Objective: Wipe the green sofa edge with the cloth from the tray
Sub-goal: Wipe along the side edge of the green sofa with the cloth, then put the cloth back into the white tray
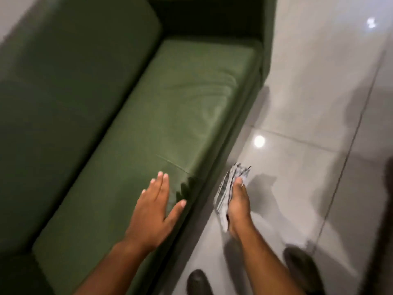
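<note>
The green sofa (pixel 165 116) runs from the lower left to the upper middle, with its seat cushion facing me and its front edge (pixel 231 133) along the floor side. My left hand (pixel 155 207) is flat over the near part of the seat cushion, fingers apart, holding nothing. My right hand (pixel 238 205) hangs just off the front edge, over the floor, and grips a folded grey-and-white patterned cloth (pixel 228 186). The cloth sticks out above and to the left of the fingers. No tray is in view. The picture is blurred by motion.
Glossy grey floor tiles (pixel 319 103) fill the right side, with light reflections. My two dark shoes (pixel 198 282) (pixel 302 267) stand on the tiles at the bottom. The sofa's back cushion (pixel 70 81) lies at the left and an armrest (pixel 268 28) closes the far end.
</note>
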